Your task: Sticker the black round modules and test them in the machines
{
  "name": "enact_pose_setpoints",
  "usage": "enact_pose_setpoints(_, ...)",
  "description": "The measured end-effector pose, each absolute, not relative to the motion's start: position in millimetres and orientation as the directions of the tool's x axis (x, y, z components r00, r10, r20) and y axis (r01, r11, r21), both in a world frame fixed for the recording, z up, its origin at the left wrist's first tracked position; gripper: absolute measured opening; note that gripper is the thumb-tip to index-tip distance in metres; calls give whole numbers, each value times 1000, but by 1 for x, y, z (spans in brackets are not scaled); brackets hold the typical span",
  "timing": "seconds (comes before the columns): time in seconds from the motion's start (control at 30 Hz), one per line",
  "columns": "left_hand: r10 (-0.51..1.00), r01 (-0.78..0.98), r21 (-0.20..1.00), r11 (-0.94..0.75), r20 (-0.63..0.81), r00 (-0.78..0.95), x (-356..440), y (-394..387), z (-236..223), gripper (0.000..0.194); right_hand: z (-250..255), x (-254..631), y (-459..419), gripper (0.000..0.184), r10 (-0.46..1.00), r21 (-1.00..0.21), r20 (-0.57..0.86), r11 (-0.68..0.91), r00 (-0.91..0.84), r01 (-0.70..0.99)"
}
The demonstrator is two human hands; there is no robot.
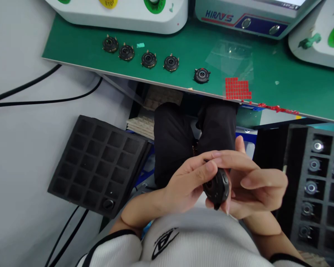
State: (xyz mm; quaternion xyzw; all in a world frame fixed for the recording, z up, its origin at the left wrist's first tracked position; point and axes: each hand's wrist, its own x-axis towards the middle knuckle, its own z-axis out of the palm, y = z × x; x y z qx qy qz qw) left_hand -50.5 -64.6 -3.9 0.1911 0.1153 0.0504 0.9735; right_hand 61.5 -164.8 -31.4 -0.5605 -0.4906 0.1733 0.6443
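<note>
Above my lap, a black round watch case point(217, 189) is held on its edge between my two hands. My left hand point(183, 181) closes on its left side, the thumb across the upper rim and the fingers partly hidden. From the right, my right hand point(257, 185) supports the case with curled fingers, and its fingertips reach the top and lower edge. The side buttons of the case face right. On the green bench lie several similar watch cases point(149, 59), one point(202, 75) of them with a red mark.
A sheet of red square stickers point(236, 89) lies by the bench edge, with red scraps point(278, 108) beside it. At left is a black foam tray point(97, 167) with one round part; at right, another tray point(321, 193) holds several watch cases. White machines point(128, 18) stand behind.
</note>
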Motion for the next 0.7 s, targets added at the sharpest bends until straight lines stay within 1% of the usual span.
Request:
enact_pose_setpoints(0.07,135,-43,385,922,-214,967,-49,-66,-4,38,-31,63,-163,43,739,-816,564,431,369,384)
enact_pose_setpoints(0.13,130,-48,365,930,-204,970,-48,-66,-3,37,-29,65,-162,37,712,-761,630,486,310,430)
enact_pose_setpoints(0.23,120,-58,333,941,-168,978,-48,-65,-2,32,-27,66,-165,34,729,-757,621,463,289,460)
enact_pose_setpoints(0.37,109,-56,312,949,-154,982,-49,-64,-2,30,-26,66,-167,33,743,-776,598,444,299,448)
enact_pose_setpoints(0.57,94,-60,286,956,-107,990,-49,-63,-3,28,-25,63,-161,29,704,-772,623,483,340,414)
enact_pose_setpoints(0.7,85,-56,273,960,-94,992,-49,-63,-4,28,-24,60,-156,31,682,-774,625,477,381,417)
